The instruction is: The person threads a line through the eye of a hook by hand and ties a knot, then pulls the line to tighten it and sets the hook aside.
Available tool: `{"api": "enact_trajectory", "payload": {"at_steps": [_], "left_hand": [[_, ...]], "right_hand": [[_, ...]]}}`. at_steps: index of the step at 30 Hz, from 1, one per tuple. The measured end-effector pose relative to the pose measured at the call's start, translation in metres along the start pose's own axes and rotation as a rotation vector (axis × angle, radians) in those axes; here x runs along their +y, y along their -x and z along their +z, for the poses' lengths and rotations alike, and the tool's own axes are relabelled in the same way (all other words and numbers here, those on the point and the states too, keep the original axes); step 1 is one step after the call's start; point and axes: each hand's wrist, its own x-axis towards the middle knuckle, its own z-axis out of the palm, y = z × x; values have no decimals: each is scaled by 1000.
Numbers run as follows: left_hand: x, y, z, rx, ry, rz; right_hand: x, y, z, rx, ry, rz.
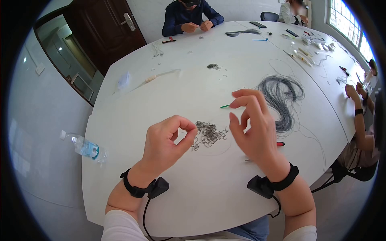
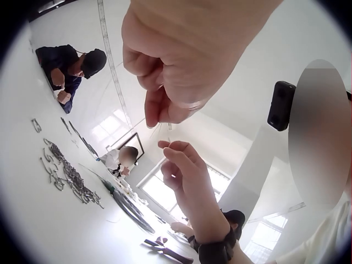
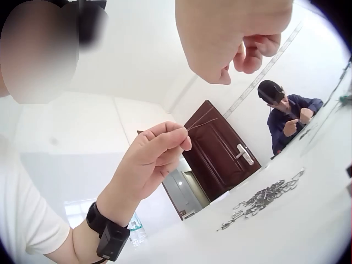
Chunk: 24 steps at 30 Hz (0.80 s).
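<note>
My left hand [image 1: 167, 138] pinches a thin strand between thumb and forefinger; in the right wrist view two fine ends [image 3: 204, 124] stick out past the fingertips. Opposite it, my right hand [image 1: 255, 128] is raised over the table with the thumb and forefinger apart and nothing visible between them. On the table between and beyond the hands lies a pile of small grey metal hooks [image 1: 210, 133]. A thin green stick [image 1: 224, 106] points out by the right fingertips. Partly hidden behind the right hand is a red-and-black handled tool [image 1: 280, 143].
A bundle of long grey strands [image 1: 281, 100] lies right of the hands on the white table [image 1: 193, 184]. Farther off are a smaller pile of hooks [image 1: 214, 66] and a pale-handled tool [image 1: 150, 79]. A water bottle [image 1: 89, 149] stands out at the left edge. Other people sit around.
</note>
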Motion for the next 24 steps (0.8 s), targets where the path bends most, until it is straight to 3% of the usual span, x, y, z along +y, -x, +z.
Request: {"api": "enact_trajectory", "payload": {"at_steps": [3, 7, 11, 16, 24], "left_hand": [[5, 1, -1, -19, 4, -9], [8, 2, -1, -36, 57, -59], [7, 3, 0, -28, 62, -33], [6, 3, 0, -26, 67, -9], [4, 4, 0, 5, 82, 25]], "right_hand": [[-8, 5, 0, -136, -128, -215], [-18, 12, 3, -282, -245, -164], [-16, 14, 7, -297, -293, -113], [-15, 11, 4, -349, -374, 74], [-9, 7, 2, -370, -383, 40]]}}
